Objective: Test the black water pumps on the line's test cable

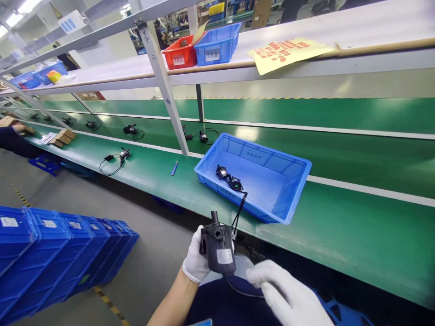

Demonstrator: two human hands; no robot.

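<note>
At the far left a stack of blue crates stands on the floor, and a co-worker's sleeve rests on the green desk near some small cardboard boxes. Further along the desk lie several small pumps with coiled cables and a blue pen. Low in the middle, the left hand, in a white glove, is closed around the back of a black pump, held upright in front of the desk edge with its short nozzle pointing up and a white label facing the camera. The pump looks like a stiff moulded plastic body, compact and probably light to moderate in weight, with smooth sides that the fabric glove should grip well; the round body is the sound place to hold, not the nozzle or the lead. Its thin black cable is soft and limp, running up over the rim of the blue tray towards another small pump part lying inside; it could snag there. To the right, the right hand, also gloved, is loosely curled with fingers partly open, near the cable loop below the pump; whether it pinches the cable cannot be told.
</note>
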